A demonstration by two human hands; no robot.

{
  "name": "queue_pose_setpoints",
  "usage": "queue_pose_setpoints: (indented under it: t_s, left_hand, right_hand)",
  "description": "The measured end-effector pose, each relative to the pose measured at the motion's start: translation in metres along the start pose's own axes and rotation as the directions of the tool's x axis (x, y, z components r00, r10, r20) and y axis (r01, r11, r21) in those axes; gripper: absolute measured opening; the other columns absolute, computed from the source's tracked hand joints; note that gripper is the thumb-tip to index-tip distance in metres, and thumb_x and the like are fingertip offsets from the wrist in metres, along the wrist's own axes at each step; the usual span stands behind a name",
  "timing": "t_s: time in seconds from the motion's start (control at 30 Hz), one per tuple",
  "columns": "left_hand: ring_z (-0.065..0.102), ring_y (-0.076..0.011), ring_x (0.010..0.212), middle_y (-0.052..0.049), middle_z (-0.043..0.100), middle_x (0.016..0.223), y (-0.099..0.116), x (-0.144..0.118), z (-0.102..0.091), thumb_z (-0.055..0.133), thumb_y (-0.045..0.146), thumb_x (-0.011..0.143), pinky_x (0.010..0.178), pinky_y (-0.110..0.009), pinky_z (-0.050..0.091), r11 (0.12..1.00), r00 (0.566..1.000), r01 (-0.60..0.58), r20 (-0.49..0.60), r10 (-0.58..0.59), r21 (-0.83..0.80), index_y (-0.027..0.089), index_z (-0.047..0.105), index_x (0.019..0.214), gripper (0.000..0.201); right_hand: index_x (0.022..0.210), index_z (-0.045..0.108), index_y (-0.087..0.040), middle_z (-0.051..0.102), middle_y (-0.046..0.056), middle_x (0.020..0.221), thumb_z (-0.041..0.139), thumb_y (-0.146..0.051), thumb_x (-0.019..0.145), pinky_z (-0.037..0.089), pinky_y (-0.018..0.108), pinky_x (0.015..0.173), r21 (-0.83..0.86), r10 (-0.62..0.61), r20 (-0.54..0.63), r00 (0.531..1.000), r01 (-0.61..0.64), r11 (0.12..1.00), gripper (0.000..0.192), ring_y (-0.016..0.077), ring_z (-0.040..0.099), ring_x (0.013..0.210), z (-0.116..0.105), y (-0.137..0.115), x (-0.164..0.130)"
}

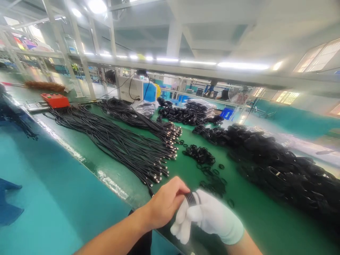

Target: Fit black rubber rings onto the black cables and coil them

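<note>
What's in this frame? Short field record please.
left hand: bare, fingers pinch the coil
right hand: white glove, grips the coil
coil: black, small, held between both hands
cables: long black bundles, plugs toward the hands
rings: loose black, beyond the hands
pile: coiled cables, right
table: green

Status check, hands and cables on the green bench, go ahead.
Left hand bare, right hand gloved, both pinching a small black cable coil. Loose black cables left, coiled pile right. Nothing between hands and bench.
</note>
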State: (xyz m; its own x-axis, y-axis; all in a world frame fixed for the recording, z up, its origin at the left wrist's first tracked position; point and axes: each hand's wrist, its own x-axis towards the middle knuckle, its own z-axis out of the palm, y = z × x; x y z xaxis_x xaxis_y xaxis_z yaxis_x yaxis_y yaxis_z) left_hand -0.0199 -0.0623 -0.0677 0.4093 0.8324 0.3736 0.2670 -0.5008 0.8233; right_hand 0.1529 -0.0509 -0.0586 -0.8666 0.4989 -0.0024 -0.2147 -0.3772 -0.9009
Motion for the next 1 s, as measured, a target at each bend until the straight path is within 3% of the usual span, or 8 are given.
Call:
queue_pose_setpoints:
  t_s: [0.13,0.37,0.53,0.67,0.77,0.87,0.93,1.0]
  left_hand:
    - [0.051,-0.0102,0.072,-0.001,0.053,0.09,0.0,-0.001,0.004,0.048,0.006,0.078,0.064,-0.022,0.044,0.997,0.998,0.049,0.048,-0.046,-0.059,0.018,0.049,0.096,0.021]
    - [0.051,-0.0108,0.074,-0.002,0.053,0.089,0.001,-0.008,0.017,0.049,0.003,0.075,0.063,-0.021,0.045,0.994,0.99,-0.098,-0.111,0.091,-0.057,0.019,0.05,0.09,0.021]
    - [0.057,-0.0138,0.082,-0.005,0.058,0.088,0.011,-0.009,0.03,0.043,0.006,0.084,0.071,-0.025,0.048,0.96,0.909,-0.277,-0.313,0.274,0.037,0.02,0.054,0.099,0.024]
    - [0.059,-0.0139,0.081,-0.006,0.06,0.086,0.015,-0.006,0.036,0.041,0.006,0.086,0.069,-0.025,0.05,0.941,0.871,-0.328,-0.362,0.333,0.077,0.019,0.055,0.102,0.025]
    - [0.059,-0.0134,0.082,-0.006,0.06,0.087,0.017,-0.004,0.033,0.042,0.005,0.086,0.072,-0.024,0.05,0.957,0.907,-0.282,-0.306,0.289,0.07,0.019,0.055,0.103,0.026]
    - [0.058,-0.0134,0.087,-0.007,0.06,0.095,0.021,-0.001,0.023,0.042,0.005,0.085,0.077,-0.023,0.05,0.969,0.967,-0.239,-0.079,0.244,0.07,0.018,0.053,0.113,0.033]
    - [0.058,-0.014,0.088,-0.008,0.061,0.097,0.023,0.001,0.017,0.042,0.006,0.085,0.078,-0.023,0.05,0.951,0.955,-0.297,0.039,0.295,0.086,0.017,0.053,0.117,0.035]
    - [0.059,-0.0148,0.085,-0.009,0.062,0.095,0.023,0.005,0.014,0.043,0.008,0.085,0.076,-0.023,0.05,0.921,0.928,-0.372,0.026,0.372,0.112,0.016,0.056,0.112,0.031]
  right_hand:
    - [0.076,0.068,-0.006,0.068,0.012,0.061,0.057,-0.026,0.077,0.044,0.044,0.087,-0.007,0.014,0.02,1.0,-0.014,1.0,0.023,0.0247,0.066,0.082,0.001,-0.004,-0.002]
    - [0.072,0.071,-0.008,0.068,0.008,0.064,0.062,-0.033,0.075,0.049,0.033,0.077,-0.153,0.091,0.055,0.994,-0.082,0.985,0.027,0.0191,0.064,0.069,0.014,-0.023,-0.007]
    - [0.078,0.072,-0.009,0.068,0.007,0.067,0.061,-0.033,0.078,0.049,0.029,0.071,-0.235,0.034,-0.02,0.999,-0.038,0.971,0.026,0.0171,0.063,0.069,0.02,-0.025,-0.015]
    - [0.079,0.072,-0.009,0.067,0.007,0.068,0.059,-0.035,0.08,0.048,0.028,0.068,-0.256,0.023,-0.048,0.999,-0.035,0.966,0.028,0.0175,0.062,0.07,0.016,-0.021,-0.02]
    - [0.08,0.072,-0.009,0.066,0.006,0.067,0.06,-0.036,0.079,0.047,0.027,0.067,-0.318,0.07,-0.066,0.995,-0.087,0.944,0.029,0.0164,0.061,0.067,0.013,-0.025,-0.024]
    - [0.08,0.071,-0.01,0.065,0.005,0.066,0.065,-0.039,0.075,0.047,0.026,0.063,-0.367,0.132,-0.058,0.99,-0.144,0.919,0.03,0.0152,0.059,0.063,0.013,-0.032,-0.027]
    - [0.079,0.071,-0.011,0.065,0.005,0.066,0.065,-0.042,0.074,0.047,0.026,0.061,-0.37,0.141,-0.062,0.988,-0.154,0.916,0.031,0.0148,0.058,0.061,0.016,-0.035,-0.027]
    - [0.081,0.071,-0.014,0.066,0.005,0.066,0.061,-0.045,0.077,0.048,0.028,0.064,-0.377,0.125,-0.093,0.988,-0.152,0.914,0.033,0.0154,0.058,0.063,0.02,-0.035,-0.026]
